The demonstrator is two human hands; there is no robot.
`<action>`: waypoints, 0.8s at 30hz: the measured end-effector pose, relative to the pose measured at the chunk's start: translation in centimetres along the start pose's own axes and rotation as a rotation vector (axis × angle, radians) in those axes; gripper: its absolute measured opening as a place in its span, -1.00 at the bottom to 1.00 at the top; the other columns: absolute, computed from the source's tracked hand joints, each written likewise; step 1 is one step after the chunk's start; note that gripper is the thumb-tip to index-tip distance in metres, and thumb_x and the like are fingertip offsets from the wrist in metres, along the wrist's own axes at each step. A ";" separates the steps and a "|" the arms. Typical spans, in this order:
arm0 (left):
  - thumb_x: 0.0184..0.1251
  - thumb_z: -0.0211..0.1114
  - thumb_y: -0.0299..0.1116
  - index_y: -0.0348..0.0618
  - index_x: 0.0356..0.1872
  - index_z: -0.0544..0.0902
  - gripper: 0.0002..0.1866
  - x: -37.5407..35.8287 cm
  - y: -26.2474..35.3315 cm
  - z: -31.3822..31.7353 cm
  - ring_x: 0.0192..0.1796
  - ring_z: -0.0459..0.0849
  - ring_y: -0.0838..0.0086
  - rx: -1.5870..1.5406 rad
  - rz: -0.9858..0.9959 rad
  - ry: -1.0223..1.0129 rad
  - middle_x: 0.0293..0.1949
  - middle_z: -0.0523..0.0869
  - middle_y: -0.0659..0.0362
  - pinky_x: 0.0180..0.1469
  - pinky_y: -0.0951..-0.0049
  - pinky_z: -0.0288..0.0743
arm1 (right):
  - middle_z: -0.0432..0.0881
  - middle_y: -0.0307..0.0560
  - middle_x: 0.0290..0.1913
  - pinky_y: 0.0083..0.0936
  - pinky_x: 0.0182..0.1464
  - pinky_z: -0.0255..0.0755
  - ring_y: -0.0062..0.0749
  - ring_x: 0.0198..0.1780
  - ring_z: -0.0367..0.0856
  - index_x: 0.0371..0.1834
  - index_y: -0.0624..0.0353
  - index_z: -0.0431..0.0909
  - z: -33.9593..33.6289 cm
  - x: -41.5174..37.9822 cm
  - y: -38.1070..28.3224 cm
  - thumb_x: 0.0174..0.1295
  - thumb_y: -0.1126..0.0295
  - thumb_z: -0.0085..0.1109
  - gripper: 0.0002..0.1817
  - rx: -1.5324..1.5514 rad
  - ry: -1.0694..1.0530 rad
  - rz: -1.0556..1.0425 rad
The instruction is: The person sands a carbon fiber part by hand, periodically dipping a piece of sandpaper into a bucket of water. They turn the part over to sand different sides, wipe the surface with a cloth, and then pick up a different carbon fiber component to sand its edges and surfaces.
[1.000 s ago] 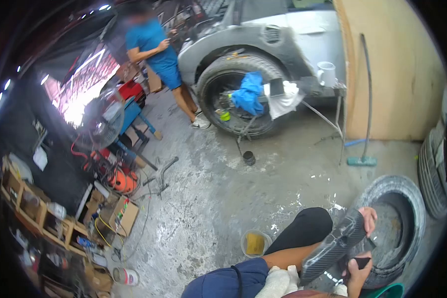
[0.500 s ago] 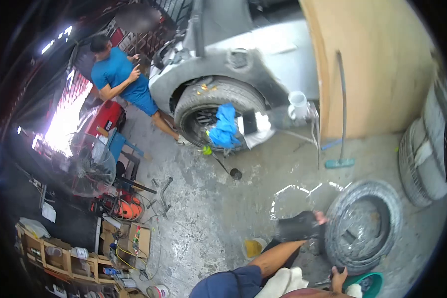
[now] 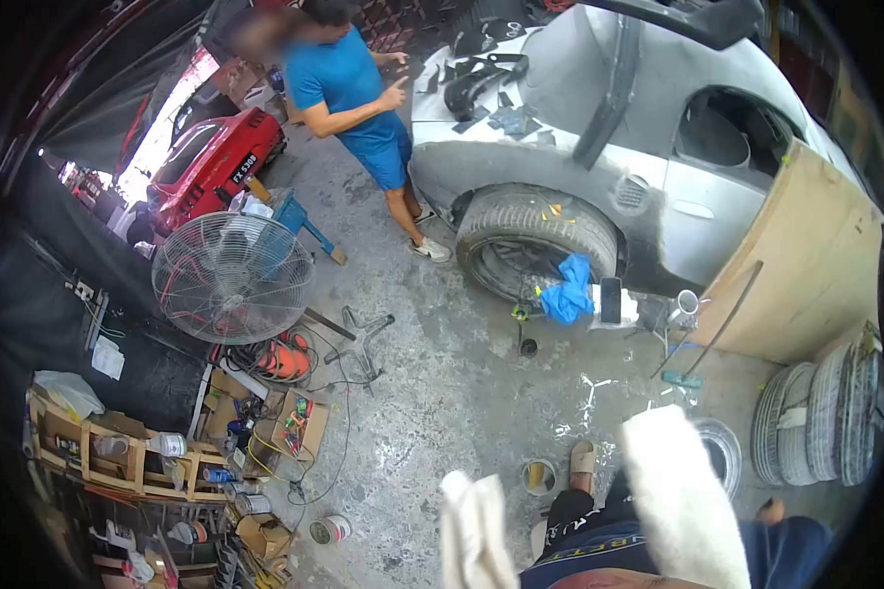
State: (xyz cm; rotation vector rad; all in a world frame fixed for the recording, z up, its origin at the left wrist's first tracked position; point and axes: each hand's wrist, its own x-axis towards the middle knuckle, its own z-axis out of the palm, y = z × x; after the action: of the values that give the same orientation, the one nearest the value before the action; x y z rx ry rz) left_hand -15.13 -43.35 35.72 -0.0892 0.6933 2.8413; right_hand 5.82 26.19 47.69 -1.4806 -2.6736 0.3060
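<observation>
My right hand point(image 3: 771, 510) shows small at the lower right, beside my dark blue sleeve; its fingers are too small to read. My left hand is out of view. A white towel point(image 3: 678, 491) hangs in front of me and partly covers a grey tyre point(image 3: 725, 454) on the floor. That tyre is the nearest object to my right hand, with a gap between them. A second pale cloth end point(image 3: 476, 530) hangs further left. My sandalled foot point(image 3: 582, 463) is beside a small container point(image 3: 539, 477) on the floor.
A person in blue point(image 3: 349, 93) stands by the grey car point(image 3: 550, 162). Blue cloth point(image 3: 567, 290) and a phone point(image 3: 611, 299) are near its wheel. Stacked tyres point(image 3: 815, 422) stand right, a large fan point(image 3: 233, 277) left. Cables and boxes point(image 3: 295, 427) lie lower left.
The view has risen and shifted, showing more of the car. My right hand has come away from the tyre, and my left hand has left the view. The towel now hangs across the foreground.
</observation>
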 end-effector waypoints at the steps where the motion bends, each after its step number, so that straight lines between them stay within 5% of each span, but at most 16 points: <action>1: 0.37 0.15 -0.29 -0.20 -0.19 0.60 -0.81 -2.4 1.5 0.1 0.05 0.62 0.24 0.087 0.030 0.113 -0.18 0.63 0.08 0.25 0.21 0.37 | 0.64 0.07 -0.36 -0.26 -0.39 0.54 -0.10 -0.37 0.65 -0.13 0.27 0.57 0.2 2.0 -1.6 -0.08 0.44 0.33 -0.62 -0.013 -0.010 -0.052; 7: 0.35 0.16 -0.30 -0.19 -0.22 0.60 -0.82 -9.2 3.7 1.4 0.07 0.62 0.24 0.403 -0.007 0.683 -0.19 0.63 0.09 0.24 0.21 0.38 | 0.64 0.11 -0.40 -0.23 -0.36 0.53 -0.04 -0.39 0.64 -0.18 0.27 0.60 5.7 11.0 -12.6 -0.09 0.44 0.30 -0.66 -0.015 -0.056 -0.355; 8: 0.35 0.16 -0.30 -0.19 -0.22 0.60 -0.83 -8.5 3.8 1.7 0.07 0.61 0.24 0.421 -0.025 0.732 -0.20 0.63 0.09 0.24 0.21 0.38 | 0.64 0.19 -0.40 -0.18 -0.29 0.53 0.05 -0.35 0.65 -0.27 0.28 0.61 5.4 10.6 -17.6 -0.13 0.43 0.26 -0.70 0.049 -0.188 -0.270; 9: 0.35 0.16 -0.30 -0.18 -0.23 0.60 -0.83 -7.5 4.1 1.9 0.08 0.61 0.24 0.439 -0.031 0.768 -0.20 0.63 0.09 0.24 0.21 0.38 | 0.65 0.27 -0.40 -0.13 -0.22 0.54 0.14 -0.31 0.67 -0.36 0.30 0.62 4.6 9.8 -23.3 -0.18 0.42 0.22 -0.74 0.104 -0.311 -0.176; 11: 0.34 0.16 -0.31 -0.18 -0.23 0.60 -0.83 -4.0 6.1 1.7 0.08 0.61 0.24 0.460 -0.054 0.815 -0.20 0.62 0.09 0.23 0.21 0.38 | 0.66 0.28 -0.40 -0.14 -0.17 0.55 0.10 -0.27 0.70 -0.37 0.28 0.63 9.5 10.7 -27.2 -0.19 0.42 0.25 -0.75 -0.023 -0.188 -0.392; 13: 0.34 0.17 -0.31 -0.18 -0.24 0.60 -0.84 0.6 8.6 1.5 0.09 0.61 0.24 0.483 -0.048 0.840 -0.21 0.62 0.09 0.23 0.21 0.38 | 0.67 0.26 -0.38 -0.13 -0.10 0.56 0.11 -0.20 0.70 -0.36 0.27 0.64 10.3 9.2 -36.0 -0.21 0.41 0.29 -0.73 0.139 -0.417 -0.121; 16: 0.33 0.17 -0.31 -0.18 -0.25 0.60 -0.84 7.3 14.5 1.8 0.10 0.61 0.24 0.548 -0.050 0.846 -0.21 0.62 0.10 0.22 0.21 0.38 | 0.70 0.23 -0.22 -0.12 -0.05 0.57 0.19 -0.11 0.66 -0.27 0.23 0.66 21.7 11.0 -41.2 -0.17 0.36 0.35 -0.67 -0.014 -0.246 -0.273; 17: 0.33 0.17 -0.32 -0.17 -0.26 0.60 -0.85 8.6 16.8 2.4 0.10 0.61 0.24 0.569 -0.051 0.852 -0.22 0.62 0.10 0.22 0.21 0.38 | 0.70 0.22 -0.21 -0.11 -0.08 0.57 0.15 -0.12 0.68 -0.23 0.23 0.65 26.5 12.6 -43.1 -0.12 0.38 0.33 -0.67 -0.069 -0.337 -0.341; 19: 0.32 0.17 -0.32 -0.17 -0.27 0.60 -0.85 11.4 21.4 2.8 0.11 0.61 0.24 0.635 -0.054 0.835 -0.22 0.62 0.10 0.21 0.20 0.38 | 0.69 0.19 -0.19 -0.17 0.02 0.51 0.10 -0.04 0.65 -0.17 0.26 0.63 17.3 6.6 -59.3 -0.12 0.35 0.34 -0.61 0.252 -0.507 -0.157; 20: 0.32 0.17 -0.32 -0.17 -0.27 0.60 -0.85 12.8 23.2 3.2 0.11 0.61 0.24 0.644 -0.046 0.836 -0.22 0.62 0.10 0.21 0.20 0.38 | 0.68 0.21 -0.14 -0.19 0.04 0.50 0.09 -0.03 0.65 -0.13 0.25 0.62 19.1 6.9 -62.6 -0.13 0.31 0.39 -0.56 0.370 -0.614 -0.234; 21: 0.32 0.18 -0.32 -0.17 -0.27 0.60 -0.85 14.1 24.9 3.5 0.11 0.61 0.24 0.656 -0.044 0.840 -0.23 0.62 0.10 0.21 0.20 0.38 | 0.68 0.20 -0.15 -0.22 0.03 0.51 0.08 -0.08 0.66 -0.10 0.24 0.61 20.5 6.5 -65.9 -0.11 0.28 0.42 -0.53 0.309 -0.489 -0.436; 24: 0.31 0.18 -0.33 -0.16 -0.29 0.60 -0.86 17.9 29.5 4.0 0.12 0.60 0.24 0.710 -0.046 0.840 -0.23 0.62 0.10 0.20 0.20 0.38 | 0.69 0.15 -0.26 -0.22 -0.07 0.52 0.06 -0.17 0.67 -0.15 0.24 0.59 18.3 4.3 -77.8 -0.01 0.29 0.39 -0.62 0.401 -0.498 -0.589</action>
State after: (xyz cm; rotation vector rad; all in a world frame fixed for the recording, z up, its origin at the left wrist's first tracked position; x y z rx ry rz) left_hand -39.20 -63.62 50.55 -1.1724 1.7543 2.2490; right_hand -64.00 -12.92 45.74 -0.5153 -2.9835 1.1918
